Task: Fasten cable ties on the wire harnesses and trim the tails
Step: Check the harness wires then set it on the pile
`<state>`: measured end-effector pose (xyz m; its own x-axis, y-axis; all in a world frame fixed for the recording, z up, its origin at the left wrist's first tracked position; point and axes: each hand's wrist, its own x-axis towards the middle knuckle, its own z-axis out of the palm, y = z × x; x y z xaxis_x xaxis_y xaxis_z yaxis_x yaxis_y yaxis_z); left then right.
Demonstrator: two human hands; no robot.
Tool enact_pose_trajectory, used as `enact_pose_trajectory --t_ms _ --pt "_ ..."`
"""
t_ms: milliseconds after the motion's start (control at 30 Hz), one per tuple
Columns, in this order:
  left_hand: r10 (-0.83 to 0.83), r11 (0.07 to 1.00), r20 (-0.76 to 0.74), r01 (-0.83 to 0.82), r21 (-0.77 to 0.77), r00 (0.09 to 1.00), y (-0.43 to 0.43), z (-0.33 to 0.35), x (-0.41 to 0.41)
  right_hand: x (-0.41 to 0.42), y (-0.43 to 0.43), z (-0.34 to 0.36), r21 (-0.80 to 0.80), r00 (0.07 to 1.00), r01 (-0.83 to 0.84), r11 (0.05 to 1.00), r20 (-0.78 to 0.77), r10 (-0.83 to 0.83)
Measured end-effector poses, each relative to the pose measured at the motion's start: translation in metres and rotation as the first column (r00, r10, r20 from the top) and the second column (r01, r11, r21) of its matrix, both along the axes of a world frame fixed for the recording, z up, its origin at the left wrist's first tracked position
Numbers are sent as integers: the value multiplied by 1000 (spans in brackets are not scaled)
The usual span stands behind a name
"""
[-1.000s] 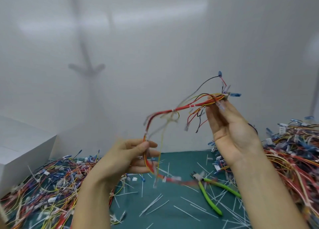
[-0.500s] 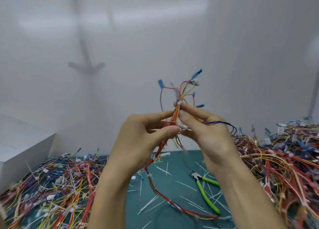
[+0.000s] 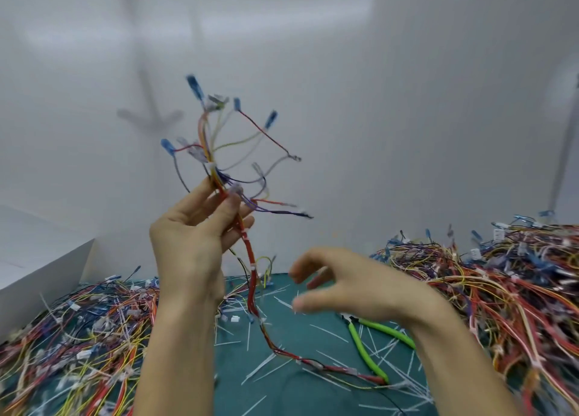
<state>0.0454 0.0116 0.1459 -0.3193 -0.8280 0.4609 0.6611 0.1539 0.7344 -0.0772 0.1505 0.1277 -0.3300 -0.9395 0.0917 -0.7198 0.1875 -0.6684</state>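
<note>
No text I can actually read anywhere. The little white bands on the wire harness (image 3: 249, 252) are too blurry to tell if they carry print, same for the white connectors in the harness pile (image 3: 507, 284) on the right.

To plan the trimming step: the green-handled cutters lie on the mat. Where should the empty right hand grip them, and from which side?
Grip the cutters by both green handles, mid-length, right hand coming from above. They lie flat, handles splayed toward the person, cutting head pointing away, so the palm should close over both.
</note>
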Motion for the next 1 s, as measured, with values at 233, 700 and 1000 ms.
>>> enact_pose_trajectory --t_ms 233,700,1000 --pt "-32 980 -252 79 181 967 13 7 -10 17 -23 -11 91 987 -27 996 -158 41" --pt "-75 929 -522 249 273 850 -6 57 -43 3 16 15 -200 986 24 980 165 10" --pt "-210 893 -247 288 345 946 -9 58 -68 23 41 40 -771 536 387 506 -258 -804"
